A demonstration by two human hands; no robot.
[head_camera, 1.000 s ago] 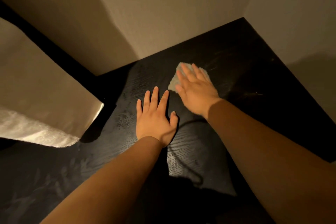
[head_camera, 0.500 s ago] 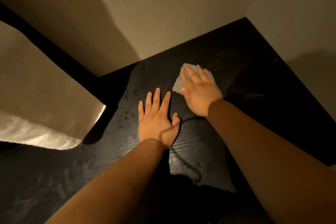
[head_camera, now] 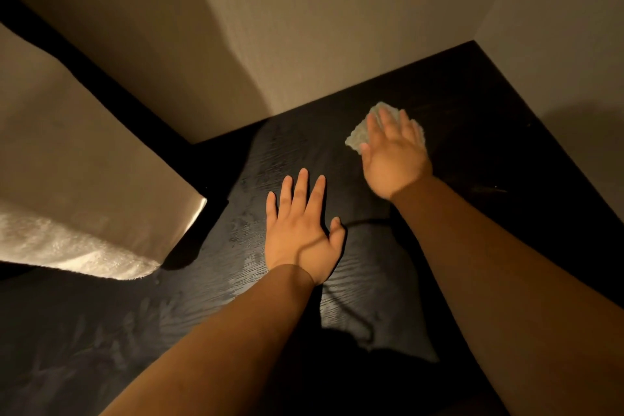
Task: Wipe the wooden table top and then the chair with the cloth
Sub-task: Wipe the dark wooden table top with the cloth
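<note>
The dark wooden table top fills the lower right of the head view and runs into a wall corner. A small pale cloth lies on it toward the far side. My right hand presses flat on the cloth with straight fingers and covers most of it; the hand is blurred. My left hand rests palm down on the bare wood, fingers spread, nearer to me and left of the cloth. No chair is in view.
A bed with a pale cover and a white fluffy edge stands close at the left, a narrow dark gap between it and the table. Plain walls bound the table at the back and right.
My right hand has slid the cloth to the right and a little farther away across the table. My left hand has stayed flat in place.
</note>
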